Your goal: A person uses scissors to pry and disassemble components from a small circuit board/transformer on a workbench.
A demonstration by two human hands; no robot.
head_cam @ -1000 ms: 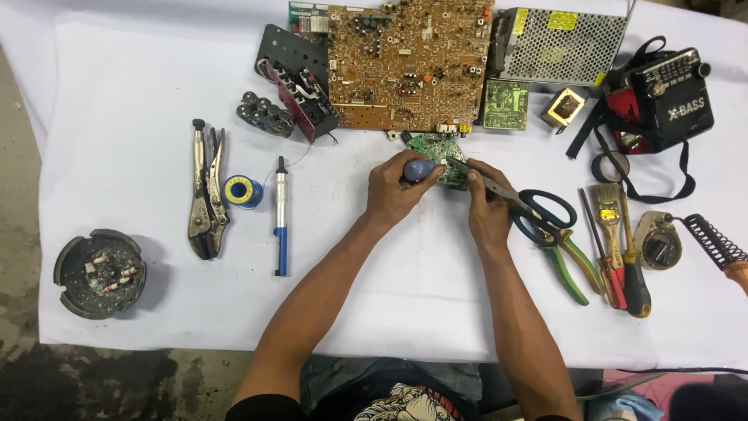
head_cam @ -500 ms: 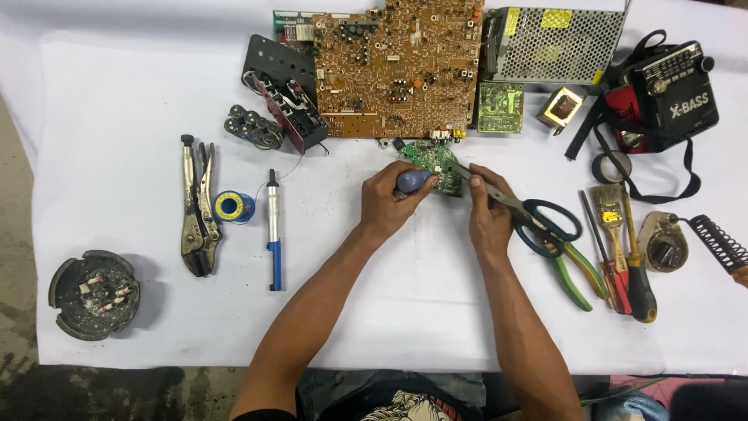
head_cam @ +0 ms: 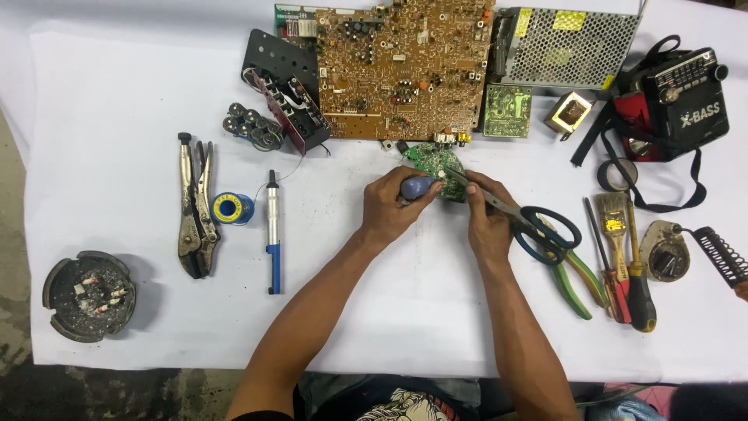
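The small green circuit board (head_cam: 435,162) lies on the white worktop (head_cam: 117,101), just near of the big brown circuit board (head_cam: 405,66) and between the person's two hands. The left hand (head_cam: 393,206) has its grip closed around a tool with a blue handle (head_cam: 417,186), whose far end points right and meets the near edge of the small board. The right hand (head_cam: 489,218) has its grip closed on a thin metal tool (head_cam: 483,195) whose tip reaches left and far onto the same board; the fingers press it down just beside the board's right edge. So the board sits at the far side of both grips, touched by both tool tips.

Black-handled scissors (head_cam: 545,230) and green-handled pliers (head_cam: 576,277) lie just right of the right hand. Well to the left lie a solder sucker (head_cam: 272,230), a solder reel (head_cam: 231,208) and locking pliers (head_cam: 193,206). A round ashtray (head_cam: 87,295) sits at the near left corner.
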